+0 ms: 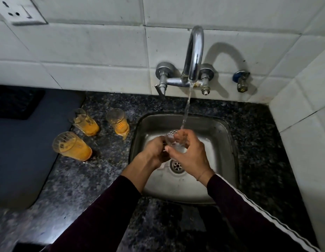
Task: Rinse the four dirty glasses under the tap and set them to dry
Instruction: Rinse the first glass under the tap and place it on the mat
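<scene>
Both hands were over the steel sink point(220, 135), working one clear glass point(173, 140) under the running stream from the wall-mounted tap point(193, 57). The left hand point(155, 148) gripped the glass from the left side, fingers curled round it; how far they wrapped could not be told, as the glass and the other hand hid them. The right hand point(187, 153) held the same glass from the right and top, thumb along its near side, fingers bent over the upper part where the water point(186, 110) landed. The glass sat tilted between the two hands, above the drain point(176, 165) — its rim direction was hard to make out through the fingers. Three more glasses stood upright on the dark speckled counter point(110, 171) to the left of the sink, each streaked with orange residue: one nearest the sink point(118, 122), one just beyond it to the left point(86, 122), and one closer to the camera point(72, 146). All three were well apart from the hands. A dark grey mat point(21, 151) lay on the counter left of the glasses — touching none that could be seen. Dark sleeves covered both forearms; the right sleeve carried white stripes point(263, 213). A socket plate point(17, 11) was fixed to the white tiles at upper left.
</scene>
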